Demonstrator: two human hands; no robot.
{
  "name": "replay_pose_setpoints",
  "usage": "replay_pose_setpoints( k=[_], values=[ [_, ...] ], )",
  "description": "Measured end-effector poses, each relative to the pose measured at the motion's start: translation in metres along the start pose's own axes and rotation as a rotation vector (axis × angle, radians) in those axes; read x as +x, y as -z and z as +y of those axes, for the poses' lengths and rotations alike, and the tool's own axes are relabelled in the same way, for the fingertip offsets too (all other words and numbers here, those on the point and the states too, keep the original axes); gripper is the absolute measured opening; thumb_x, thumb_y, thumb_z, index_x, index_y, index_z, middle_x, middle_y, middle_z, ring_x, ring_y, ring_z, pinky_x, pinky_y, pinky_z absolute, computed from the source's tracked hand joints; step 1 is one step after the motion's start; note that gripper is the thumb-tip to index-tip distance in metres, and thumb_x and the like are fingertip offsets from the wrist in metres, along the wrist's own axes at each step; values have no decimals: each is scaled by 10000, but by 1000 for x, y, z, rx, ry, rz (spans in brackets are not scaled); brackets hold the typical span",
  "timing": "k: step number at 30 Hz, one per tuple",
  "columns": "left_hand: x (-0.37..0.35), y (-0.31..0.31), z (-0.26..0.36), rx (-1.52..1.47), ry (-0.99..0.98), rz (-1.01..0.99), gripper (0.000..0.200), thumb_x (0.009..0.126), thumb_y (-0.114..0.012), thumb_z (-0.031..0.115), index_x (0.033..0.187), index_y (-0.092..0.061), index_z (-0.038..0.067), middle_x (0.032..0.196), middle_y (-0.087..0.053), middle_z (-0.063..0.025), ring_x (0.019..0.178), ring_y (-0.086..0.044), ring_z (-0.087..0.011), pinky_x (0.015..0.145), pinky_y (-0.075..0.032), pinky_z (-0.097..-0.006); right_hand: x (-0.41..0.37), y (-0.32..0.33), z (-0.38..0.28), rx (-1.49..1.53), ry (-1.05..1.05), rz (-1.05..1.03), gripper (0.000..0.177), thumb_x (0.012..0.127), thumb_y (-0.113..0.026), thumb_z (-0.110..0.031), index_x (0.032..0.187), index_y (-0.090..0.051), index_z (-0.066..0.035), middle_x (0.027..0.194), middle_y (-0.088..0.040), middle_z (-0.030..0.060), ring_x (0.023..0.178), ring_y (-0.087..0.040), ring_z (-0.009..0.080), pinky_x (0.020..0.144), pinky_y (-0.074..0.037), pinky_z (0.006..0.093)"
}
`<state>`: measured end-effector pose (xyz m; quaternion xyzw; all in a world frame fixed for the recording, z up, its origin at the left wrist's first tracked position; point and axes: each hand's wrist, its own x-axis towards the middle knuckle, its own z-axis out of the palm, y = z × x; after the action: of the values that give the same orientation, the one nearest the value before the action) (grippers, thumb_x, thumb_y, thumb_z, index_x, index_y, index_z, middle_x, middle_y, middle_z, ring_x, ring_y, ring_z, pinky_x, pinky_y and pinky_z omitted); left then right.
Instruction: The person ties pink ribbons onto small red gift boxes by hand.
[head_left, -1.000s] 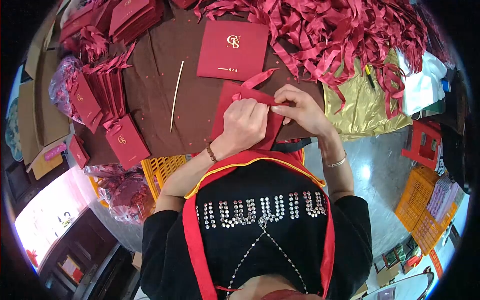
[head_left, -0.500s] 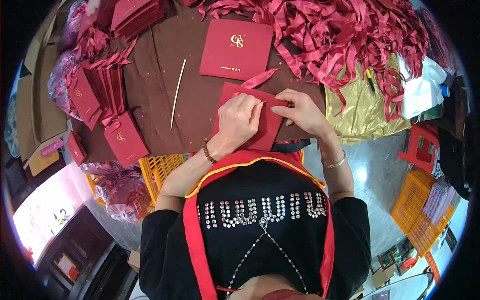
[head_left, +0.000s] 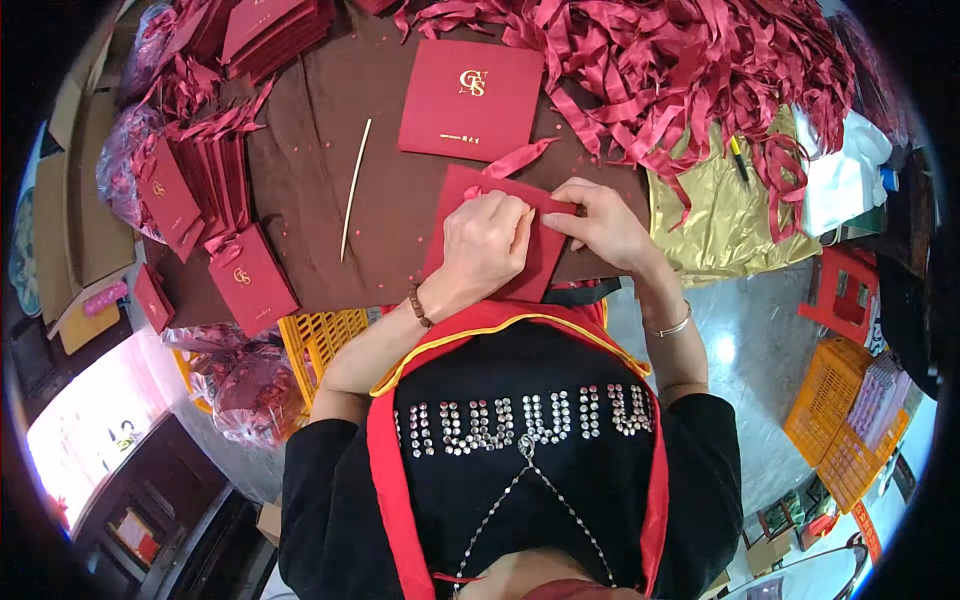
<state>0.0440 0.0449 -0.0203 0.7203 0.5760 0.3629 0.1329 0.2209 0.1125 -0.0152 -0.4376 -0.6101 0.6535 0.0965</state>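
While a red bag [head_left: 540,262] is kept flat by both hands at the near edge of the brown cloth [head_left: 325,180], its upper part is covered by the L hand [head_left: 487,238], w/ fingers curled into a near-closed fist; whatever is held inside is hidden & can't be told. By the R hand [head_left: 600,222], a narrow red strip [head_left: 556,208] is pinched btwn thumb & index at the bag's R side, w/ hardly any gap seen; whether the strip is ribbon or bag edge can't be told. A beaded bracelet [head_left: 420,306] is worn on the L wrist, a metal bangle [head_left: 673,323] on the R. Just beyond the bag's top edge, a loose ribbon end [head_left: 520,158] is seen, angled up to the R, & beyond that a printed bag [head_left: 470,115] is laid flat, gold logo up. To the L, a pale stick [head_left: 356,190] is placed lengthwise on the cloth, well apart from the hands; farther L, stacked bags [head_left: 212,185] are grouped, w/ a ribboned bag [head_left: 253,282] set nearer. At far R, a big ribbon pile [head_left: 690,70] is heaped, partly over a gold sheet [head_left: 715,235], on which a blk/yellow pen [head_left: 739,160] is seen, beside white plastic [head_left: 845,180].
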Motion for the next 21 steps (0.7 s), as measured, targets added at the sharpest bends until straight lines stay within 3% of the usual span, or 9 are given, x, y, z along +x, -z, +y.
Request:
replay_pose_setpoints(
  k=[10, 19, 21],
  values=[
    [3, 1, -1, 73, -55, -37, 106, 739, -654, 49, 729, -549, 57, 652, -526, -94, 597, -554, -270, 546, -438, -365, -2, -1, -3, 6, 26, -3, 193, 829, -631, -83, 966, -596, 49, 925, -488, 45, 742, -554, 106, 539, -499, 221],
    [6, 10, -3, 251, -261, -152, 67, 761, -595, 87, 740, -538, 60, 668, -474, -83, 606, -525, -236, 552, -427, -348, -4, -4, -7, 118, 41, -6, 154, 832, -622, -60, 935, -597, 52, 924, -482, 42, 696, -547, 95, 545, -477, 208],
    [4, 5, -5, 236, -292, -57, 69, 694, -550, 110, 714, -495, 72, 657, -464, -74, 595, -520, -230, 562, -437, -375, -4, -2, -6, 136, 14, -25, 141, 832, -631, -63, 918, -601, 44, 925, -478, 35, 720, -544, 87, 558, -478, 204]
  ],
)
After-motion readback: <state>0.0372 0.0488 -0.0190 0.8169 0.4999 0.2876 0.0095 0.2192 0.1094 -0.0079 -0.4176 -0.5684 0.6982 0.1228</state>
